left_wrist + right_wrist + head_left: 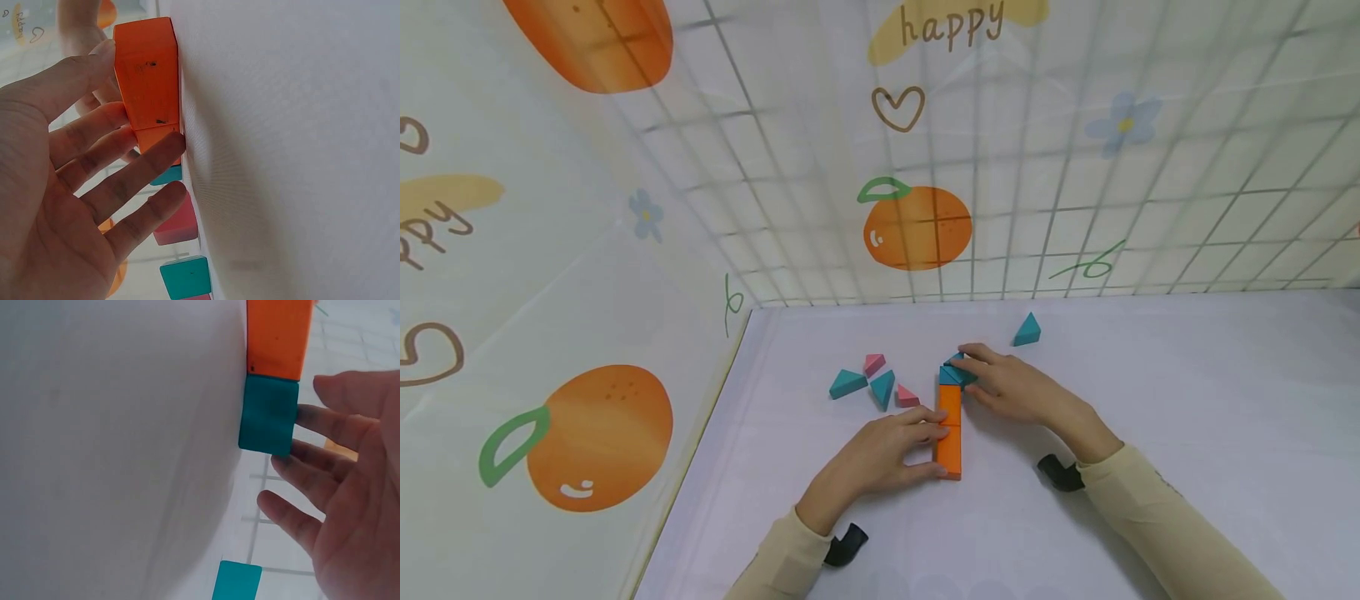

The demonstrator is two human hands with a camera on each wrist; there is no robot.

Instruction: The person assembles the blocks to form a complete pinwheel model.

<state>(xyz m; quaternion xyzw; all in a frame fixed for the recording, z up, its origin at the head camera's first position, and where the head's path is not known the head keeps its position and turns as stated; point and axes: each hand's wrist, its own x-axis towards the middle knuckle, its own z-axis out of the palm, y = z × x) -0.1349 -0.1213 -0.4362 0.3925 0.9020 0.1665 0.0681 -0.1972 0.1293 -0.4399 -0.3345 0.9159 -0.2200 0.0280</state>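
Two orange rectangular blocks [951, 450] lie end to end on the table in a line pointing away from me. My left hand [880, 450] rests along their left side, thumb near the closer end and fingertips at the block's face. At the far end of the line sit teal triangular blocks [950, 376], partly covered by fingers. My right hand [1018, 390] touches them from the right. In the right wrist view its fingertips meet a teal block [269, 415], which abuts the orange one [278, 337], while the thumb [340, 390] stands apart.
Left of the line lie two loose teal triangular blocks [847, 382] and two pink triangular ones [874, 364]. Another teal triangle [1028, 331] stands farther back on the right. A patterned curtain [820, 208] rises behind the white table [1225, 433].
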